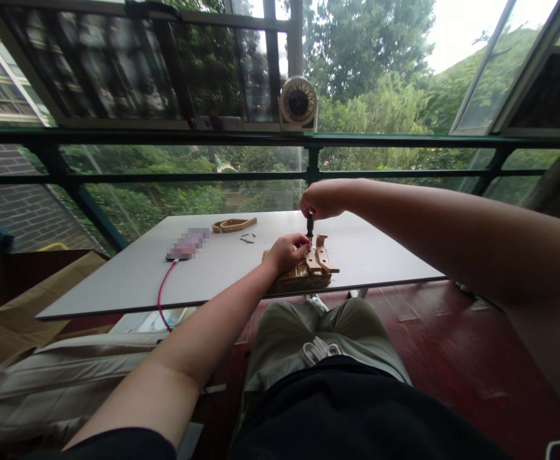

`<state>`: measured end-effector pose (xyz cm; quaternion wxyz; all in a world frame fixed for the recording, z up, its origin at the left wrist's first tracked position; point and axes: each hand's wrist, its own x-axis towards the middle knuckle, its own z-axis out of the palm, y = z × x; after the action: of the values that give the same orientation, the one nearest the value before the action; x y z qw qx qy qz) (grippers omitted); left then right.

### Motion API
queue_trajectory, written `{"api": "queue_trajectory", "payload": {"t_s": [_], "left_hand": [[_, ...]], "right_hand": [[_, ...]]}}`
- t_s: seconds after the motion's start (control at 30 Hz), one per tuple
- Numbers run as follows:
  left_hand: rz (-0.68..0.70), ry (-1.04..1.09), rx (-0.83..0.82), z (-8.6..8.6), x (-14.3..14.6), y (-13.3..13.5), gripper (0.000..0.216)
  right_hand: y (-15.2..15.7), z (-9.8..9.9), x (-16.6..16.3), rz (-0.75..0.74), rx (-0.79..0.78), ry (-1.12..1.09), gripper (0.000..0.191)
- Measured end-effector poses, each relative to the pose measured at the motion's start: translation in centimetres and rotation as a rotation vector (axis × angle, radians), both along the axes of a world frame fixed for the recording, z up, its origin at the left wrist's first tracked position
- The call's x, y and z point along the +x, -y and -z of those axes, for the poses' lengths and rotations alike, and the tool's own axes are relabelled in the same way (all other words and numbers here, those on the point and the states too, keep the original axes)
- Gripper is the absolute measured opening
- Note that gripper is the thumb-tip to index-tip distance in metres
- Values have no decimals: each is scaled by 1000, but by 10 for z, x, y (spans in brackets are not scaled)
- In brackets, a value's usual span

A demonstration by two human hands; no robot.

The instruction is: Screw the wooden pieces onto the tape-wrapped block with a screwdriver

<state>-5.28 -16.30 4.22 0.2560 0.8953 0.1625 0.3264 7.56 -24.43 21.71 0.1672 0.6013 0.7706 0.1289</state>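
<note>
My right hand [325,197] is closed over the top of an upright screwdriver [310,225] with a black handle, its tip pointing down. My left hand [288,252] is pinched beside the screwdriver's lower end; what its fingertips hold is too small to make out. Below them, two light curved wooden pieces with holes, a left one [313,262] and a right one [325,255], lie side by side. They rest on a tape-wrapped brown block [303,278] at the table's near edge. My left hand partly hides this block.
On the white table [212,275] are several dark screws [247,239], an angular wooden frame [235,225] and a phone [188,244] with a red cable [159,291]. A green railing [188,176] runs behind. A bag [64,377] and a cardboard box [30,275] stand left.
</note>
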Motion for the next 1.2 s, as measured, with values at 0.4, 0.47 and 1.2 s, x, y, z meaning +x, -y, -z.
{"api": "queue_trajectory", "payload": {"t_s": [0.4,0.47,1.2], "left_hand": [[18,9,33,0,0,-1,21],[18,4,32,-1,0,-1,21],[13,-33,-43,0,-1,-2,24]], "right_hand": [[3,0,-1,43,-12,14,29],[3,0,-2,45,-3,31,30],[1,5,-9,169,45,124,55]]}}
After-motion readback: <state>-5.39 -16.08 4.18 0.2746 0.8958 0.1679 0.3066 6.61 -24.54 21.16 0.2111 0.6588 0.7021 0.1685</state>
